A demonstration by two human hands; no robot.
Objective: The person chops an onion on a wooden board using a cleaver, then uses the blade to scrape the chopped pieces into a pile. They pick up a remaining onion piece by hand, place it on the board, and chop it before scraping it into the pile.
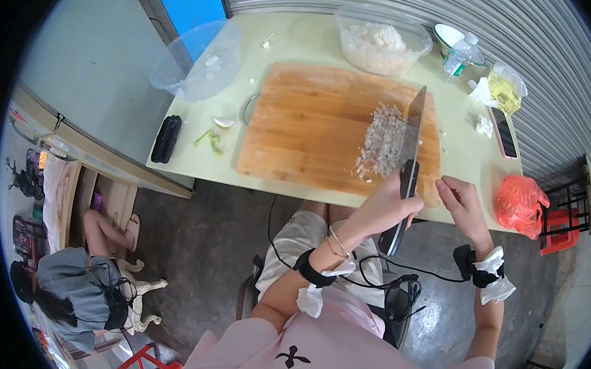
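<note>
My left hand [393, 204] is wrapped round the black handle of a kitchen knife [415, 126]. Its broad blade stands on edge over the right part of a wooden cutting board [305, 123]. Against the blade's left side lies a pile of finely diced pale pieces [382, 142], which look like onion. Just off the board's front right corner is my right hand [464, 204], closed, thumb and fingertips pressed together. What those fingers hold, if anything, I cannot make out. Both wrists carry black straps with white tissue tucked under them.
Behind the board stands a clear bowl [381, 44] of chopped white pieces; another clear bowl [210, 68] is at back left. A plastic bottle [460, 56], a phone [503, 132] and a red plastic bag [520, 204] line the right side. Another person [79, 292] sits at left.
</note>
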